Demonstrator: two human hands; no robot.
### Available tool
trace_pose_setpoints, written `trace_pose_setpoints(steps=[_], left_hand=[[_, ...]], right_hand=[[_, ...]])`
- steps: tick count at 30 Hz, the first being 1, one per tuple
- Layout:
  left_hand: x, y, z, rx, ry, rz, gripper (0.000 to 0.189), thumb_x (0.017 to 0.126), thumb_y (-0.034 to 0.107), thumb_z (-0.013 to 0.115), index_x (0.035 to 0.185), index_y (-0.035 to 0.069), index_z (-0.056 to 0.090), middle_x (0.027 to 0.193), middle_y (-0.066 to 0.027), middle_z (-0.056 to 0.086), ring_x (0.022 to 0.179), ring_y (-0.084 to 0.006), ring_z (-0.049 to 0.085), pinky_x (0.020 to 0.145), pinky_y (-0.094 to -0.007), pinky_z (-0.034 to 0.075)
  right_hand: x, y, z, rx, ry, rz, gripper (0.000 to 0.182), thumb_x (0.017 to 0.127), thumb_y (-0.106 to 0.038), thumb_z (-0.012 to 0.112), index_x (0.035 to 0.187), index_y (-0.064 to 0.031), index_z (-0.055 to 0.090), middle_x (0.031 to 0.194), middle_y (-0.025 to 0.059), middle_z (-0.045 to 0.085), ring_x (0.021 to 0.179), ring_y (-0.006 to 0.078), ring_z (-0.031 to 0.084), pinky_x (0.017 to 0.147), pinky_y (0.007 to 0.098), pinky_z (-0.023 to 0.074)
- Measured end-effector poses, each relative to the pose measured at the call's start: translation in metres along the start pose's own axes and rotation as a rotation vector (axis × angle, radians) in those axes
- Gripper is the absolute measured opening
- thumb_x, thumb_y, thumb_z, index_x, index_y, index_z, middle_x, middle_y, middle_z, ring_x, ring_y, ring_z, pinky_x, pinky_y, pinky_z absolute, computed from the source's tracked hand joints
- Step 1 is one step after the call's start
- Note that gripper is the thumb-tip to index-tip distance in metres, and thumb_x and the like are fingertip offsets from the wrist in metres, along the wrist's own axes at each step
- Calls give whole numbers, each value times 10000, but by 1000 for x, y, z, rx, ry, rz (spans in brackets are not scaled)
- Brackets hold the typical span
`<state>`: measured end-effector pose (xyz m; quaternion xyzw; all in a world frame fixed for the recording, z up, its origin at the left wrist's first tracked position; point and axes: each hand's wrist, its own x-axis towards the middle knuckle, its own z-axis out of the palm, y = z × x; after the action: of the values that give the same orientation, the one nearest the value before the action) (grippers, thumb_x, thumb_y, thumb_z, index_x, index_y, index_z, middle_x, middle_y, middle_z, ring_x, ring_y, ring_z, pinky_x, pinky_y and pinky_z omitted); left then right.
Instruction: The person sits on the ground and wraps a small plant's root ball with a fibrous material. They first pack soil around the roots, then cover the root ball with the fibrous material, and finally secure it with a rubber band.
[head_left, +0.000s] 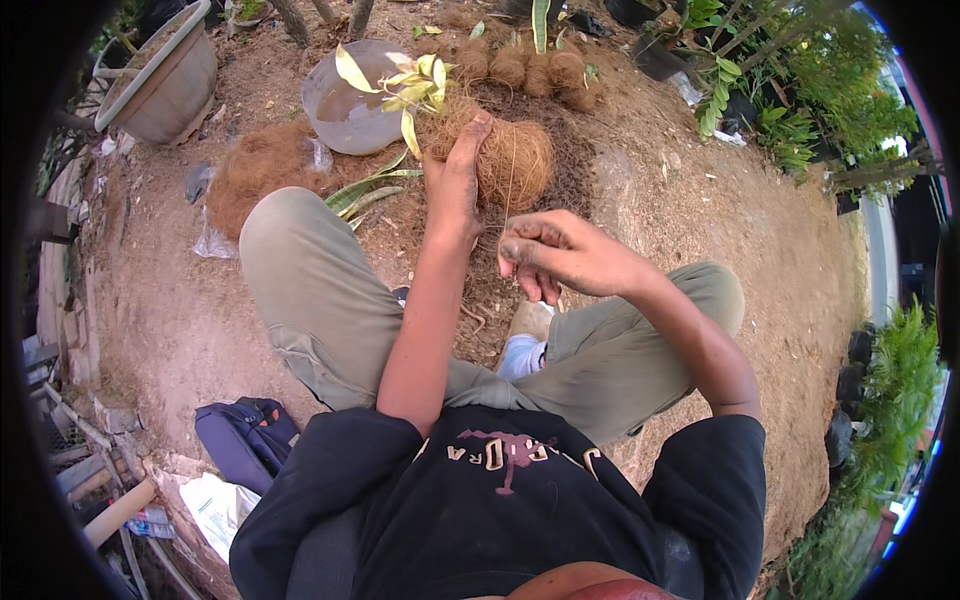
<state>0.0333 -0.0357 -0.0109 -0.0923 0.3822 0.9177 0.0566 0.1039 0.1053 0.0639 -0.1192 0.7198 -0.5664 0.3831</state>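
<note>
My left hand (457, 176) grips a ball of brown coconut fibre (519, 165) from its near left side. A plant with pale yellow-green leaves (412, 90) stands out from the far left end of the ball. A thin string (510, 180) runs over the fibre and down to my right hand (551, 255), whose thumb and fingers pinch it just below the ball. Several smaller fibre-wrapped balls (508, 69) lie in a group beyond, some with leaves. Cut snake plant leaves (360, 191) lie on the soil left of my left hand.
A shallow basin with water (349, 97) stands at the far left, near a heap of loose coconut fibre (259, 172). A large plastic plant pot (161, 82) is farther left. A dark blue bag (247, 442) and white plastic bag (214, 510) lie lower left. Potted plants line the right.
</note>
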Motion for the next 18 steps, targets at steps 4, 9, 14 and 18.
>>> trace_pose_setpoints(steps=[4,9,14,18], left_hand=[[1,16,-12,-352,-178,-172,349,870,243,671,1131,20,602,1124,-88,623,1011,-211,636,860,-409,542],[-14,19,-3,44,-382,-197,398,857,226,681,1168,-11,606,1049,-100,671,968,-189,651,870,-347,536],[-6,8,-3,83,13,-55,382,842,169,710,1159,-17,607,1035,-109,669,928,-188,655,833,-337,545],[9,3,-15,-46,48,-23,418,868,287,635,1209,51,578,1134,-113,611,1038,-258,631,900,-437,526]], right_hand=[[23,39,-19,-154,171,197,261,1016,-264,484,979,-25,581,701,34,593,546,95,549,509,241,459],[2,24,-92,411,543,-176,223,997,-270,532,943,-64,596,707,-22,557,553,61,502,487,230,449],[-13,-9,-14,146,315,-106,219,1001,-241,507,923,-51,585,724,-15,558,575,72,516,543,224,461],[17,40,12,-193,57,100,281,1007,-262,454,984,-11,579,755,63,613,609,123,586,572,300,497]])
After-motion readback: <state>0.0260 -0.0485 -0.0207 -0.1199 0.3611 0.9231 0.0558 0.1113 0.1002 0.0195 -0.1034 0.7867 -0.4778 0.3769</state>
